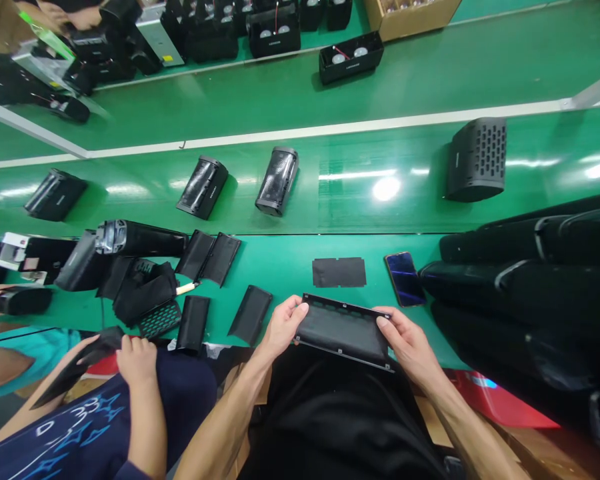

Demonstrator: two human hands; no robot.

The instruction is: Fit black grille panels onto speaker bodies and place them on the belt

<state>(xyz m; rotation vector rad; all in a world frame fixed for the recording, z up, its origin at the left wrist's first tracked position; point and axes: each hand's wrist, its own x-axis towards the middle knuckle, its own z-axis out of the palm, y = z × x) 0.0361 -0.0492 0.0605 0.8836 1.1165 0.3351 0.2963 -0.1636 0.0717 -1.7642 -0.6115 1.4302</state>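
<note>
Black framed panel [343,330] – dark, fabric-looking face in a rigid black frame w/ small fixing points along the edges – held up in both hands just off the bench edge, over the person's black-clad lap; L hand [283,327] closed on its left end, R hand [410,347] closed on its right end, fingers wrapped round; prob. an end grip to keep the face clear; beside it on the green bench, a flat black notched sheet [339,272], then a smartphone [405,279] lying screen up, just by a heap of black padded covers [510,287]; further left, loose black panels [250,315] & a honeycomb grille [160,320], likely laid flat so they're easy to pick up; beyond, on a green conveyor belt [360,213], black speaker housings [277,181] stand well apart, prob. so they don't knock together; far belt has speaker units [351,57] w/ red wires & round silver parts; at left, a co-worker's hand [137,360] grips a black panel piece [80,360] – navy top [45,427] w/ pale blue print, no clear words; logos on the housings too small to read
</note>
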